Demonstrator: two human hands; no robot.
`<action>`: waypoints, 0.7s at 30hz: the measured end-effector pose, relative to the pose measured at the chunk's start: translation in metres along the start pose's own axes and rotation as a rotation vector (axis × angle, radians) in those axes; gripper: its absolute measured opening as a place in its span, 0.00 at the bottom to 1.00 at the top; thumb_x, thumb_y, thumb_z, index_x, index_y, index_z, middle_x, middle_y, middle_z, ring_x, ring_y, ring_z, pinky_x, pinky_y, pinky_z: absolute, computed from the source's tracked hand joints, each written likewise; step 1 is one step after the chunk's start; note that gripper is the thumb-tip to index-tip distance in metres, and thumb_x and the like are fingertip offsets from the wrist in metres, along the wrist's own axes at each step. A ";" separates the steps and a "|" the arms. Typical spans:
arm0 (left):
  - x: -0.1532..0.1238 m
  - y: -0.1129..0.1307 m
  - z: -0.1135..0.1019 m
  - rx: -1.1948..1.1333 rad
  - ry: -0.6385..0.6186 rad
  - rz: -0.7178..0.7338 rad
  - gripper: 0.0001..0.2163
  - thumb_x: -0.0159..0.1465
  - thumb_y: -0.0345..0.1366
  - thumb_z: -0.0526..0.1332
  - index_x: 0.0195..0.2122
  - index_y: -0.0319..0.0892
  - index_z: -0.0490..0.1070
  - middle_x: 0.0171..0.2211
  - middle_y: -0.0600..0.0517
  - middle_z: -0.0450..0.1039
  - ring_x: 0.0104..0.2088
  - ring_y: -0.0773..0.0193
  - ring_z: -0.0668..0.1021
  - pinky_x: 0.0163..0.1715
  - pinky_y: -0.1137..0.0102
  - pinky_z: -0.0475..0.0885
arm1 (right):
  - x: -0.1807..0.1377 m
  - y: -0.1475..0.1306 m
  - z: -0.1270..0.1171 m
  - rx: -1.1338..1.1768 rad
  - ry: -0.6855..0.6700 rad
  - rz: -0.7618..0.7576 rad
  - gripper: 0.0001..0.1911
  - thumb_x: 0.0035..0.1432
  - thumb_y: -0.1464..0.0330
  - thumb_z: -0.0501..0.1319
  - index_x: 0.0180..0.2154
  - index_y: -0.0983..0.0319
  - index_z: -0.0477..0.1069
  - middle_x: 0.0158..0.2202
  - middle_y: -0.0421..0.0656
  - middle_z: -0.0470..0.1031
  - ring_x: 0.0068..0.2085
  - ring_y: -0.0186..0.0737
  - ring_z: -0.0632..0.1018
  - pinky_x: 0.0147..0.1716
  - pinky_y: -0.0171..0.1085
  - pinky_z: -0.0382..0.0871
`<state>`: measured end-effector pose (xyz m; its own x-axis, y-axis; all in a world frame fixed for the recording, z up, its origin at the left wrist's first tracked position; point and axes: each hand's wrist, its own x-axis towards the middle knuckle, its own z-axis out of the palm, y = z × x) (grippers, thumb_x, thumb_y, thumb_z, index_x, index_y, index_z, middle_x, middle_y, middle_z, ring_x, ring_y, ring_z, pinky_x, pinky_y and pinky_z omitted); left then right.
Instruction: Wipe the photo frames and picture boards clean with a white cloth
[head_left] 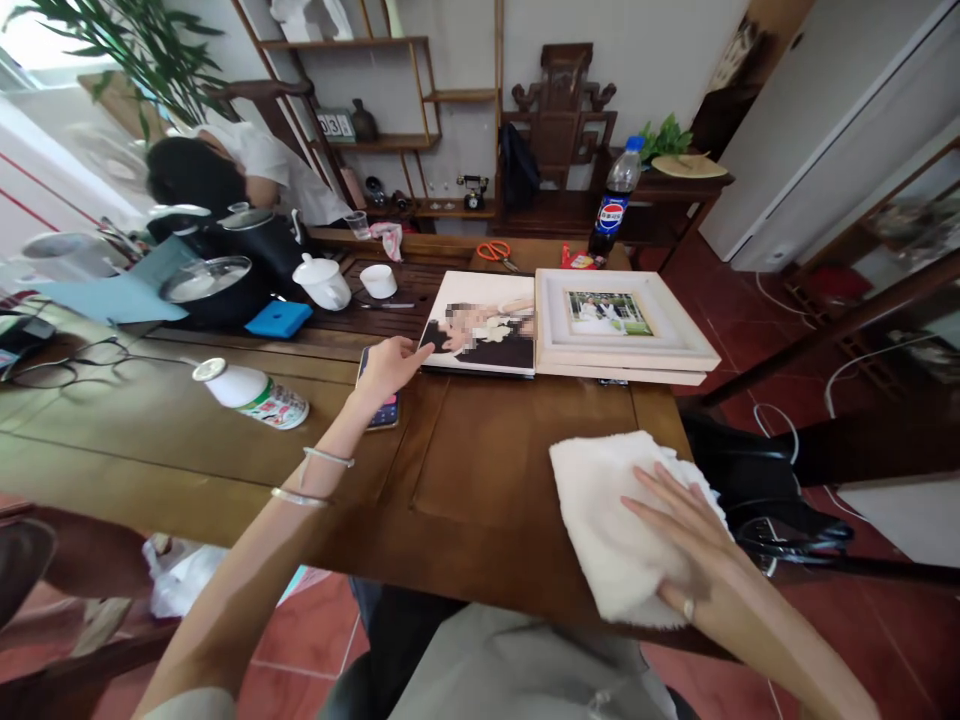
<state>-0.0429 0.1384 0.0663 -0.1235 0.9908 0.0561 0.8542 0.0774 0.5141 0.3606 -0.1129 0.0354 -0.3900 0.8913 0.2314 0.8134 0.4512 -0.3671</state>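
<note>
Under my right hand (pixel 682 530) lies a folded white cloth (pixel 600 500) at the table's front right edge; the fingers are spread flat on it. My left hand (pixel 391 366) is stretched out over a phone (pixel 384 412), hiding part of it. Its fingertips reach the lower left corner of a photo album (pixel 480 290) with a picture on its cover; whether they touch it I cannot tell. Right of the album, a white picture frame (pixel 551 320) with a small outdoor photo rests on top of another pale frame.
Orange-handled scissors (pixel 493 252) and a cola bottle (pixel 613 200) stand behind the frames. A white bottle (pixel 251 392) lies on its side at left. Farther back are a white teapot (pixel 321 280), a cup (pixel 378 281), a blue box (pixel 279 319) and black pots. Another person leans over at back left.
</note>
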 end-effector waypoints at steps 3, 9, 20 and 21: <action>0.009 -0.005 0.005 -0.323 -0.134 -0.100 0.20 0.54 0.54 0.64 0.27 0.39 0.77 0.18 0.50 0.73 0.25 0.61 0.77 0.27 0.72 0.69 | 0.016 0.000 0.002 -0.034 0.129 0.020 0.33 0.54 0.77 0.52 0.59 0.45 0.63 0.63 0.40 0.63 0.65 0.53 0.59 0.63 0.66 0.47; 0.011 -0.001 0.010 -0.586 -0.179 -0.215 0.18 0.47 0.48 0.73 0.21 0.36 0.74 0.16 0.49 0.74 0.20 0.66 0.76 0.21 0.76 0.66 | 0.036 -0.001 0.012 -0.062 0.192 0.001 0.32 0.57 0.80 0.49 0.61 0.51 0.61 0.60 0.41 0.68 0.63 0.46 0.64 0.63 0.61 0.50; 0.003 0.017 0.019 -1.181 -0.155 -0.390 0.05 0.60 0.25 0.64 0.27 0.32 0.73 0.28 0.43 0.79 0.28 0.65 0.82 0.37 0.73 0.79 | 0.037 -0.003 0.018 -0.096 0.224 -0.001 0.31 0.58 0.78 0.50 0.60 0.52 0.61 0.60 0.42 0.68 0.63 0.46 0.65 0.63 0.57 0.53; 0.002 0.020 0.020 -1.241 -0.141 -0.402 0.04 0.60 0.24 0.64 0.28 0.32 0.72 0.29 0.44 0.79 0.29 0.65 0.82 0.39 0.70 0.79 | 0.037 -0.003 0.018 -0.099 0.223 0.000 0.31 0.58 0.78 0.50 0.60 0.52 0.61 0.60 0.42 0.68 0.63 0.46 0.65 0.63 0.57 0.53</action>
<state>-0.0161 0.1446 0.0591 -0.1405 0.9317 -0.3351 -0.2689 0.2898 0.9185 0.3360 -0.0806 0.0292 -0.2943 0.8544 0.4284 0.8561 0.4349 -0.2793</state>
